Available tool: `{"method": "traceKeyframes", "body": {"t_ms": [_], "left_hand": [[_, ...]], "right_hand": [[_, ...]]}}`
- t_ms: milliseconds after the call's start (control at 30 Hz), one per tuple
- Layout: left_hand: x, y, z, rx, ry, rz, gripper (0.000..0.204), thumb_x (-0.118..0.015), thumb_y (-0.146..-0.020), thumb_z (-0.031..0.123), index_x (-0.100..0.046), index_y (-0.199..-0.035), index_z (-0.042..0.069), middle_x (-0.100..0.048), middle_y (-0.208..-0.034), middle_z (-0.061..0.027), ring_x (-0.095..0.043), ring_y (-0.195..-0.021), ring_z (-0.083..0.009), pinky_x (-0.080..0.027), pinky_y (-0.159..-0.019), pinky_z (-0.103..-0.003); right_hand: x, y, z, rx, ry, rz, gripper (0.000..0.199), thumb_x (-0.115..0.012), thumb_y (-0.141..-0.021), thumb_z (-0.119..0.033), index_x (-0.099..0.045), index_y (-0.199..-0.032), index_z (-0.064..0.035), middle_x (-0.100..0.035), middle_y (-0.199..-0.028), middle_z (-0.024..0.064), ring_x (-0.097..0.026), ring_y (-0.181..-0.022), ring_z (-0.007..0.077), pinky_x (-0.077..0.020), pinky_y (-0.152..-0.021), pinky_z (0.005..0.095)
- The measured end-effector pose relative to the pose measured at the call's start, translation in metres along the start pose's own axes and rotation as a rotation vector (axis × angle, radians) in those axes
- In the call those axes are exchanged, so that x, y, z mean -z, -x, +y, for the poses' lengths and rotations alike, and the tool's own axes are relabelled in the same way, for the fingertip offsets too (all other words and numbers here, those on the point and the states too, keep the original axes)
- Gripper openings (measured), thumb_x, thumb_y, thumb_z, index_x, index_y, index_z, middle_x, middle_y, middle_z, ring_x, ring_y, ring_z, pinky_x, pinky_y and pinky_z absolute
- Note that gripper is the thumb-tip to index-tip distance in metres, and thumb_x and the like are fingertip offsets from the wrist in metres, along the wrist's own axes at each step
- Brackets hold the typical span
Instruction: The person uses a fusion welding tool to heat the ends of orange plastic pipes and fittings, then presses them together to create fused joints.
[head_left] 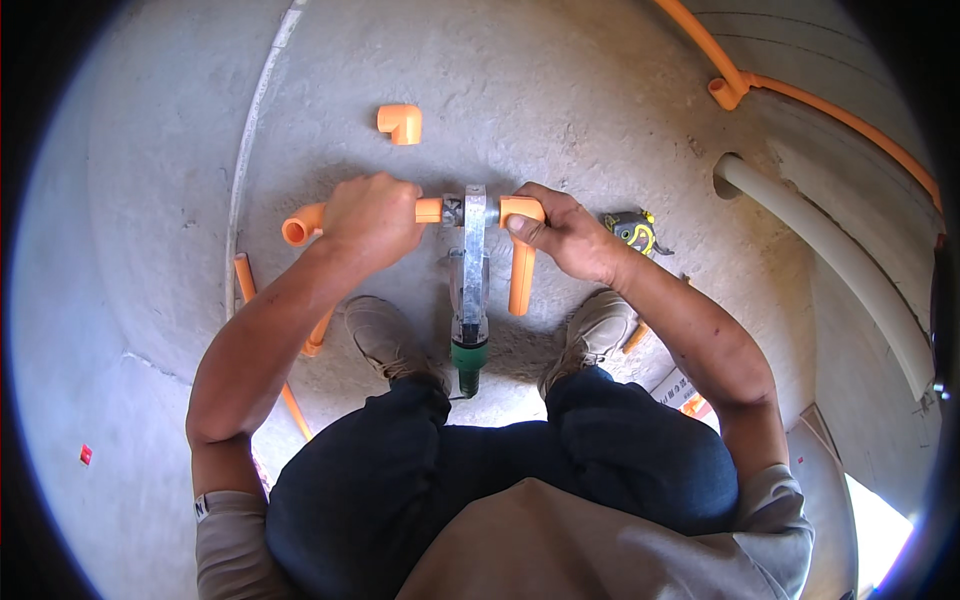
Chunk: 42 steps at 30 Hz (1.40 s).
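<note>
Between my shoes a pipe fusion welder (474,240) lies with its metal heating plate away from me and its green handle end (469,355) toward me. My left hand (372,220) is closed around an orange pipe (429,211), whose right end meets the dark die on the plate's left side. An orange fitting (300,228) with an open mouth sticks out left of that hand. Opposite, my right hand (575,235) grips an orange elbow (520,210) against the plate's right side. A short orange pipe (522,282) extends from this elbow toward me.
A loose orange elbow (401,123) lies on the concrete floor ahead. Beside my right hand is a black-and-yellow tape measure (630,230). Orange pipe pieces (245,275) lie at left. Orange piping (850,118) and a thick pale pipe (830,262) run along the right.
</note>
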<state>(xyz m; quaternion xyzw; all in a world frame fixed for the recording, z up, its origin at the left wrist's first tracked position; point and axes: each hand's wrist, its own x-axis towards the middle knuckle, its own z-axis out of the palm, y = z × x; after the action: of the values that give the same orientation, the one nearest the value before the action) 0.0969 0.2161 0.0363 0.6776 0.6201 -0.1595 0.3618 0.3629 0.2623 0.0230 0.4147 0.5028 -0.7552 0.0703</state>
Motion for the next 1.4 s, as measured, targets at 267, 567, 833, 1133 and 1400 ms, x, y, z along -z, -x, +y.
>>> {"method": "traceKeyframes", "body": {"t_ms": [267,567,833,1133,1400], "left_hand": [[-0.0056,0.0006,-0.0016,-0.005,-0.03,0.057,0.014,-0.073,-0.084,0.022,-0.079,-0.093,0.013,-0.074,-0.078,-0.0126,-0.074,-0.073,-0.0357,-0.059,-0.069,-0.048],[-0.0073,0.0027,0.0001,-0.038,-0.008,0.121,0.012,-0.068,-0.082,0.014,-0.077,-0.088,0.01,-0.074,-0.076,-0.0139,-0.074,-0.071,-0.0357,-0.059,-0.067,-0.049],[-0.0065,0.0012,0.0001,-0.02,-0.003,0.072,0.012,-0.067,-0.081,0.013,-0.077,-0.087,0.01,-0.074,-0.077,-0.0143,-0.074,-0.072,-0.0361,-0.059,-0.068,-0.049],[-0.0048,0.0017,-0.0007,-0.023,-0.008,0.059,0.012,-0.071,-0.082,0.017,-0.077,-0.089,0.01,-0.075,-0.079,-0.0141,-0.075,-0.074,-0.0362,-0.06,-0.07,-0.048],[-0.0049,0.0005,-0.0005,-0.027,-0.014,0.053,0.013,-0.073,-0.081,0.018,-0.078,-0.091,0.011,-0.075,-0.078,-0.0141,-0.075,-0.074,-0.0358,-0.06,-0.069,-0.047]], "right_hand": [[0.0004,-0.0019,0.0006,0.001,-0.084,-0.016,0.034,-0.059,-0.108,-0.036,-0.061,-0.118,-0.0037,-0.059,-0.095,0.0004,-0.051,-0.091,0.0103,-0.0453,-0.084,0.0287],[-0.0009,0.0007,-0.0005,-0.047,-0.124,-0.029,0.04,-0.057,-0.108,-0.041,-0.061,-0.121,-0.0036,-0.058,-0.095,0.0014,-0.05,-0.088,0.0109,-0.0449,-0.08,0.0287],[-0.0019,0.0003,-0.0028,-0.095,-0.198,-0.027,0.038,-0.055,-0.109,-0.043,-0.061,-0.111,-0.0059,-0.052,-0.087,-0.0031,-0.043,-0.078,0.0069,-0.0403,-0.069,0.0248],[-0.0017,-0.0028,0.0006,-0.016,-0.127,-0.028,0.036,-0.057,-0.108,-0.04,-0.061,-0.114,-0.0055,-0.052,-0.087,-0.0028,-0.044,-0.078,0.0073,-0.0414,-0.07,0.0254],[-0.0027,-0.0009,-0.0035,-0.034,-0.067,-0.003,0.037,-0.058,-0.107,-0.04,-0.062,-0.118,-0.0049,-0.057,-0.093,-0.0008,-0.049,-0.086,0.0097,-0.0444,-0.077,0.0278]]}}
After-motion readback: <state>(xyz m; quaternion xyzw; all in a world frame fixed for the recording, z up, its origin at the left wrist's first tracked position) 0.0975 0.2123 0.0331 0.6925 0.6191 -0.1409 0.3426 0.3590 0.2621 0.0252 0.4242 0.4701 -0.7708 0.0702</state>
